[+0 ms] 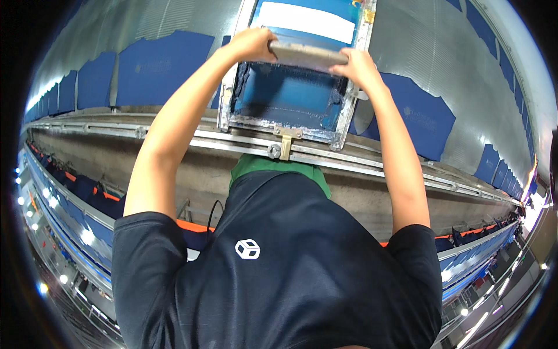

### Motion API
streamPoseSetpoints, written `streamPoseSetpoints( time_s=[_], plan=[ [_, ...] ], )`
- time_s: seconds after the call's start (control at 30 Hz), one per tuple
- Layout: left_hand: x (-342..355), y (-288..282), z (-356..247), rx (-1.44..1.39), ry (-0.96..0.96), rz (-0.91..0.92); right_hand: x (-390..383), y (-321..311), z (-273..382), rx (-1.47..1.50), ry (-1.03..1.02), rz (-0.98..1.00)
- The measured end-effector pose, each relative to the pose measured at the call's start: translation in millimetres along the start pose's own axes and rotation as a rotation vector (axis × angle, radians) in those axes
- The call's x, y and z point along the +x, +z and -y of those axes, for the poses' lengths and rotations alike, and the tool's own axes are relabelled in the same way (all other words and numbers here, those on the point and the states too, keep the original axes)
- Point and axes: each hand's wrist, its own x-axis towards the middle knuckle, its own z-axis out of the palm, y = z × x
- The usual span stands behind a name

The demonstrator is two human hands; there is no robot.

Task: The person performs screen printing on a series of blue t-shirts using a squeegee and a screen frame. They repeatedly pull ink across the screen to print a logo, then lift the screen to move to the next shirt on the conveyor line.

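My left hand (256,45) is closed around the left end of a long squeegee (308,55). At its other end, my right hand (356,68) grips the same squeegee, thumb toward the middle. The squeegee lies across a blue printing screen (285,96) in a metal screen frame (363,38). Dark ink smears (241,81) show along the screen's inner edges. Beyond the squeegee, a white strip (305,22) crosses the screen. The squeegee's blade edge is hidden from me.
Dark blue cut fabric pieces (165,67) lie along the long grey table on both sides, another fabric piece (418,116) at right. A metal rail (349,160) with a brass-coloured clamp (285,146) runs along the near edge. Behind me stretches another table with orange edging (192,225).
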Motion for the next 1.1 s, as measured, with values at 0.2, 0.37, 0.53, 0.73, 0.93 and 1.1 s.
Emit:
streamPoseSetpoints(
  time_s=[0.2,0.37,0.53,0.73,0.93,1.1],
  plan=[
    [22,13,7,0.02,-0.002,-0.113,22,33,-27,0.052,0.02,-0.196],
    [-66,74,-10,-0.047,-0.023,-0.062,-76,89,2,0.099,-0.037,-0.229],
    [-25,21,-10,0.029,0.007,-0.08,-27,44,-10,0.143,0.003,-0.165],
    [41,1,4,0.025,0.075,-0.241,28,10,-22,0.027,0.09,-0.24],
    [-69,92,-9,-0.03,0.079,-0.273,-86,102,-4,0.142,-0.08,-0.34],
    [-67,52,-14,-0.014,-0.021,-0.08,-62,67,5,0.149,-0.023,-0.14]
  ],
)
